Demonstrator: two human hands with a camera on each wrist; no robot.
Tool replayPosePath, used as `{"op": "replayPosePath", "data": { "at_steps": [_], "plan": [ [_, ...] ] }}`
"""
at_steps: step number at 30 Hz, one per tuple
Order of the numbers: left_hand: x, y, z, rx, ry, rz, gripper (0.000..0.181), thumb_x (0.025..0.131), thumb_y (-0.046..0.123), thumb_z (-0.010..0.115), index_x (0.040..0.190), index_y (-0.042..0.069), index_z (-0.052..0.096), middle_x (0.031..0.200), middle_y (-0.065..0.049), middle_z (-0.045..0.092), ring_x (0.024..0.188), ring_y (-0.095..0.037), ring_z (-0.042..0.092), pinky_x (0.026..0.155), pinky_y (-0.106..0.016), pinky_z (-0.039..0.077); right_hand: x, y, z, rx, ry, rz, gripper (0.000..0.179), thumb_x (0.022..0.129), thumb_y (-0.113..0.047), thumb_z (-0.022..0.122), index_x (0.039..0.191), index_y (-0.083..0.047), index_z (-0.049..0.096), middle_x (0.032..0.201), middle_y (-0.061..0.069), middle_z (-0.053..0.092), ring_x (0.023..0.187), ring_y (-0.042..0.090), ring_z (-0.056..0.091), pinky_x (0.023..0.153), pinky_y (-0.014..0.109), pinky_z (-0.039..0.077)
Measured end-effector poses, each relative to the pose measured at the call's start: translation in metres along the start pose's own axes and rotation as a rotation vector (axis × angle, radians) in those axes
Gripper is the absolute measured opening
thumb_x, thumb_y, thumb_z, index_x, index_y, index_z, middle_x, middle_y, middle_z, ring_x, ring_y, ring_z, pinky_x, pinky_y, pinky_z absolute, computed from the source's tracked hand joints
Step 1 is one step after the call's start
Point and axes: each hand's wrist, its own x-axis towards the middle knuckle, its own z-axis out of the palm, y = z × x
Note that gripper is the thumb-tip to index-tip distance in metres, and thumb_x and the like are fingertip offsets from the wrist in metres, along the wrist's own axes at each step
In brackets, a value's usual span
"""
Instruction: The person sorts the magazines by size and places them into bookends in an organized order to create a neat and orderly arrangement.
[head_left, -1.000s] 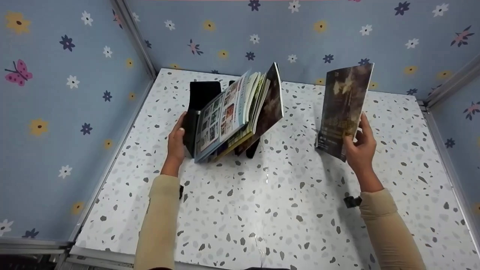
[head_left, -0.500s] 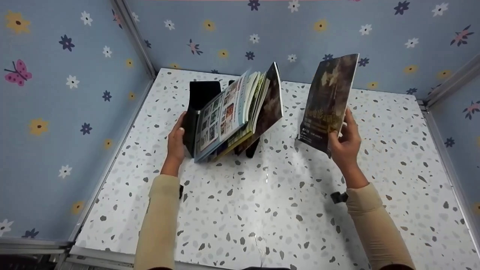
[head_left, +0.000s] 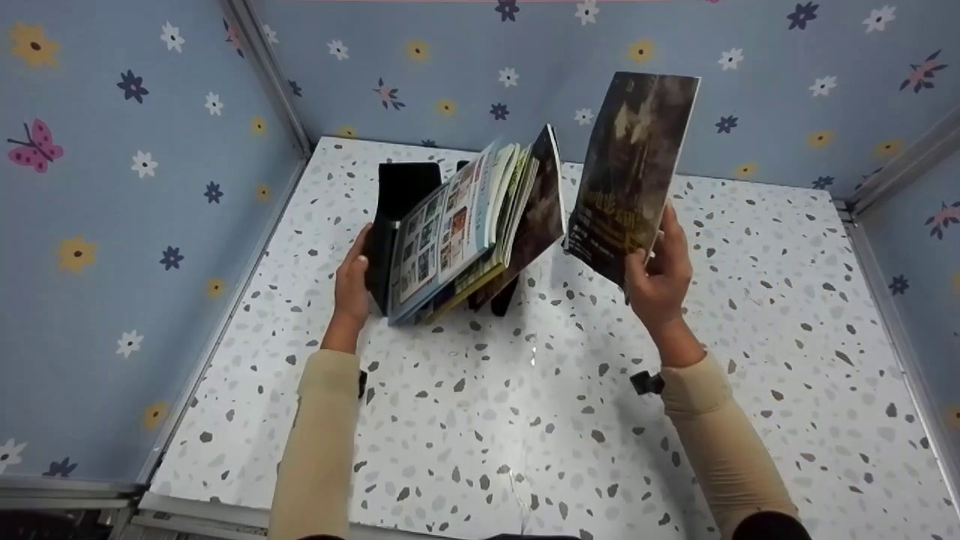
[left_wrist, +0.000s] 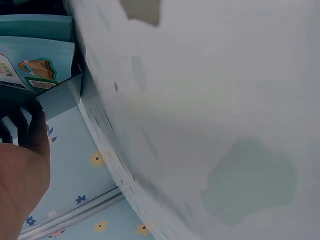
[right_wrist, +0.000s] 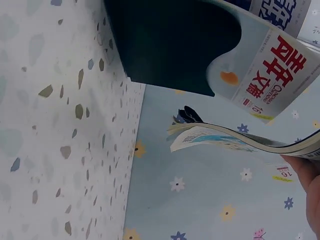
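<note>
My right hand (head_left: 660,274) grips a dark brown magazine (head_left: 634,161) near its lower right edge, thumb on the cover, holding it raised and tilted above the table. In the right wrist view its curved page edges (right_wrist: 250,141) show beside the stand. My left hand (head_left: 351,289) rests against the outer left side of a black book stand (head_left: 380,262), fingers extended along the panel. Several magazines lean rightward in the stand. A light blue one (head_left: 442,232) with small pictures faces left, and a dark-covered one (head_left: 541,202) leans outermost on the right, close to the held magazine.
The white speckled table (head_left: 465,450) extends in front of the stand. Blue flowered panels (head_left: 135,247) enclose its left, back and right sides, with metal posts (head_left: 274,75) at the corners. A magazine with red lettering (right_wrist: 277,70) shows behind the stand's wavy-edged dark panel (right_wrist: 170,45).
My right hand has carried the dark magazine leftward and upward, closer to the leaning magazines. My left hand and the stand have stayed where they were.
</note>
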Motion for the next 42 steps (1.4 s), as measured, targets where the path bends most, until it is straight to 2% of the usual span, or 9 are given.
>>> {"op": "replayPosePath", "data": {
  "at_steps": [2, 4, 8, 11, 13, 18, 29, 42],
  "plan": [
    [0.0, -0.001, 0.0, -0.011, 0.004, 0.004, 0.046, 0.092, 0.016, 0.025, 0.137, 0.015, 0.031, 0.142, -0.002, 0.03, 0.132, -0.012, 0.024, 0.108, -0.034, 0.018, 0.003, -0.006, 0.008, -0.011, 0.007, -0.027, 0.059, 0.069, 0.018, 0.041, 0.127, 0.01, 0.037, 0.117, 0.019, 0.05, 0.063, 0.025, 0.054, 0.039, 0.014, 0.032],
    [0.0, -0.001, 0.0, -0.024, 0.008, 0.011, 0.046, 0.092, 0.015, 0.025, 0.137, 0.015, 0.032, 0.142, -0.002, 0.031, 0.131, -0.012, 0.024, 0.108, -0.033, 0.019, 0.005, -0.009, 0.015, -0.031, 0.015, -0.052, 0.058, 0.069, 0.017, 0.041, 0.127, 0.009, 0.039, 0.116, 0.018, 0.051, 0.052, 0.015, 0.047, 0.038, 0.013, 0.029],
    [0.0, -0.002, 0.0, -0.031, 0.01, 0.03, 0.046, 0.091, 0.014, 0.025, 0.137, 0.013, 0.032, 0.141, -0.003, 0.032, 0.131, -0.013, 0.026, 0.107, -0.033, 0.02, 0.005, -0.009, 0.025, -0.038, 0.016, -0.104, 0.058, 0.069, 0.017, 0.041, 0.126, 0.008, 0.04, 0.114, 0.019, 0.052, 0.051, 0.011, 0.041, 0.04, 0.014, 0.029],
    [0.0, -0.002, 0.0, -0.021, 0.013, 0.038, 0.046, 0.091, 0.014, 0.025, 0.137, 0.012, 0.033, 0.141, -0.004, 0.033, 0.13, -0.014, 0.027, 0.106, -0.034, 0.022, 0.003, -0.005, 0.03, -0.038, -0.001, -0.132, 0.058, 0.07, 0.015, 0.042, 0.127, 0.007, 0.04, 0.115, 0.02, 0.051, 0.054, 0.014, 0.044, 0.041, 0.014, 0.032],
    [0.0, -0.001, -0.001, -0.013, 0.014, 0.043, 0.046, 0.091, 0.014, 0.025, 0.137, 0.011, 0.033, 0.14, -0.005, 0.033, 0.13, -0.015, 0.028, 0.106, -0.034, 0.022, 0.002, -0.001, 0.033, -0.053, -0.004, -0.15, 0.057, 0.071, 0.011, 0.044, 0.128, 0.004, 0.041, 0.115, 0.019, 0.052, 0.048, 0.009, 0.037, 0.041, 0.015, 0.032],
    [0.0, 0.0, -0.001, -0.014, 0.013, 0.041, 0.047, 0.091, 0.013, 0.025, 0.137, 0.011, 0.032, 0.141, -0.006, 0.032, 0.131, -0.016, 0.027, 0.107, -0.034, 0.021, 0.004, -0.001, 0.044, -0.09, -0.009, -0.188, 0.056, 0.074, 0.005, 0.045, 0.13, -0.003, 0.041, 0.112, 0.017, 0.054, 0.042, 0.006, 0.024, 0.04, 0.02, 0.028],
    [-0.001, 0.003, 0.0, -0.025, -0.013, -0.014, 0.047, 0.092, 0.014, 0.024, 0.138, 0.016, 0.03, 0.144, -0.001, 0.026, 0.133, -0.014, 0.02, 0.109, -0.036, 0.016, 0.018, -0.009, 0.069, 0.0, -0.023, -0.231, 0.063, 0.072, 0.008, 0.044, 0.132, -0.01, 0.041, 0.109, 0.019, 0.053, 0.044, 0.006, 0.025, 0.038, 0.023, 0.025],
    [0.0, -0.002, -0.001, -0.026, -0.005, 0.002, 0.047, 0.091, 0.016, 0.025, 0.138, 0.016, 0.03, 0.143, -0.001, 0.029, 0.132, -0.014, 0.023, 0.108, -0.035, 0.017, 0.023, -0.019, 0.092, 0.072, -0.043, -0.258, 0.066, 0.072, 0.01, 0.043, 0.133, -0.014, 0.039, 0.104, 0.019, 0.052, 0.049, 0.012, 0.037, 0.038, 0.02, 0.029]
  ]
}}
